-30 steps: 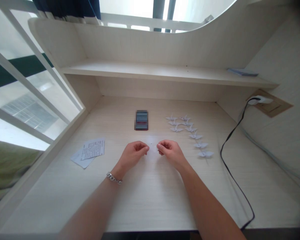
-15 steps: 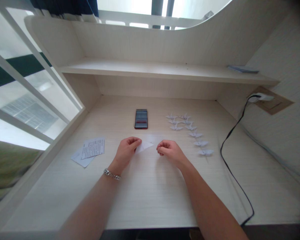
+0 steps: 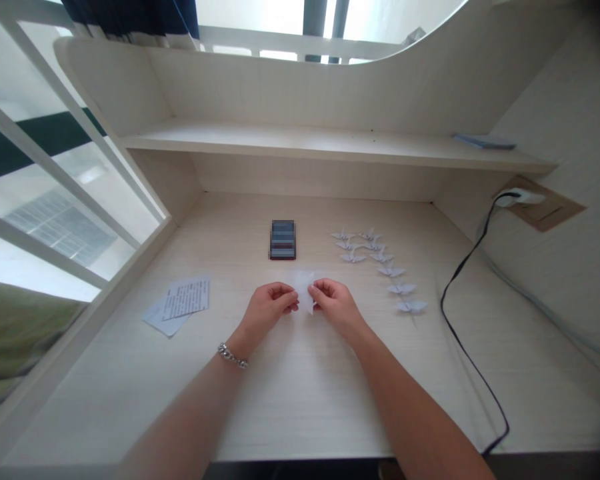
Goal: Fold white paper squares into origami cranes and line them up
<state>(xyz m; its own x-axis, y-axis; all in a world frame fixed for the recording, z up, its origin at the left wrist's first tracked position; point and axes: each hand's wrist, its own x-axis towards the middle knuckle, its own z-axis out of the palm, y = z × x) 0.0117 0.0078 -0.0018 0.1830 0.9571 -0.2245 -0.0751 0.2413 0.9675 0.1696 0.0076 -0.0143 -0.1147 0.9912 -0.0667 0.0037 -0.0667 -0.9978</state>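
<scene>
A small piece of folded white paper [image 3: 307, 292] is upright between my two hands, over the middle of the desk. My right hand [image 3: 336, 303] pinches its right edge between thumb and fingers. Close by on the left, my left hand [image 3: 273, 303] has its fingers pressed together at the paper's other side; whether they grip the paper I cannot tell. A silver chain bracelet [image 3: 233, 357] circles my left wrist. To the right of my hands, several white paper cranes [image 3: 391, 271] stand in a slanting group.
Beyond my hands lies a phone [image 3: 283, 240] with a blurred screen. Two overlapping sheets of paper [image 3: 186, 298], one printed, are at the left. A black cable [image 3: 447, 300] runs from the wall socket [image 3: 543, 203] down the desk's right side. A shelf [image 3: 300, 139] spans the back.
My left hand has moved right, and the gap between my hands has narrowed. The paper, held in my left hand before, has turned more upright and is now in my right fingers.
</scene>
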